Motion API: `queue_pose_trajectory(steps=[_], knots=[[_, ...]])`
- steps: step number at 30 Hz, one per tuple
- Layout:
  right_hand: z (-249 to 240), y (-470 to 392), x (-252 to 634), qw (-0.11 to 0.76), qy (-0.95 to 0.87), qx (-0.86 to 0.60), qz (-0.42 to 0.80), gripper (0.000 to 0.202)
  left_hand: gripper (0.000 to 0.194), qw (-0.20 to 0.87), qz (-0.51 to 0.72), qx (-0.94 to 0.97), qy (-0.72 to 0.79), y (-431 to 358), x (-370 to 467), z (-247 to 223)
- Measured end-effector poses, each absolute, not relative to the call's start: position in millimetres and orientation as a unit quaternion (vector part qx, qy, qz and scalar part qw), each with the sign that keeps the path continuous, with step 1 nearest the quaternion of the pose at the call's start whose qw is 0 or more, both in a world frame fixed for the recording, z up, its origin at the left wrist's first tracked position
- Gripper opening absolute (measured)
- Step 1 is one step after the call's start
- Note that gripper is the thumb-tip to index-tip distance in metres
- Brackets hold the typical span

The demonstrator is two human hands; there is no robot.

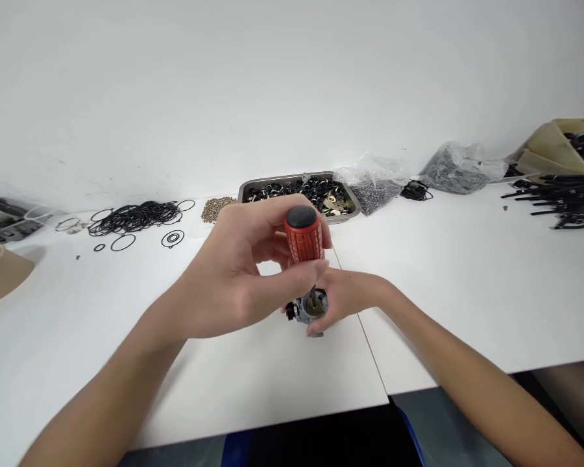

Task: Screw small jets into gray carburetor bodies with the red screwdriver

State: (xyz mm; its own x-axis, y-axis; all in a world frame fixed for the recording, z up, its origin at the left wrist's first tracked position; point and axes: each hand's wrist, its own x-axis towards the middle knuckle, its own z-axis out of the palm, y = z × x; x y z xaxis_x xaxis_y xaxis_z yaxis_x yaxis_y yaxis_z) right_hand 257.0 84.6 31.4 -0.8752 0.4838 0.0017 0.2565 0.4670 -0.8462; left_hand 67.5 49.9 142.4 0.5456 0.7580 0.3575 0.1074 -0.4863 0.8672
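Note:
My left hand (253, 266) is wrapped round the red handle of a screwdriver (305, 241) with a black cap. The screwdriver stands nearly upright, its shaft running down into the round opening of a small grey metal part (313, 305). A black knob-like piece sticks out on the left of this part. Below and to the right, my right hand (338, 297) grips the metal part from its right side, low over the white table (263, 383). The screwdriver's tip is hard to make out inside the opening.
Behind my hands a metal tray (353, 206) holds small parts. Black rings (139, 217) and brass pieces (217, 209) lie to its left. Plastic bags (462, 170), black tubes (571, 201) and a bin (540, 152) are at the right. A beige container (10, 275) stands far left.

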Motion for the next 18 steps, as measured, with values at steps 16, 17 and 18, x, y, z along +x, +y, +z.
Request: queue_pose_trajectory(steps=[16,17,18], knots=[[18,111,272,0.189,-0.687,-0.155,0.684,0.043,0.013,0.458,0.377,0.756,0.277,49,67,143],[18,110,271,0.181,-0.697,-0.16,0.675,0.042,0.013,0.451,0.374,0.762,0.276,48,67,144],[18,109,270,0.174,-0.71,-0.167,0.662,0.042,0.013,0.444,0.372,0.768,0.275,48,67,144]])
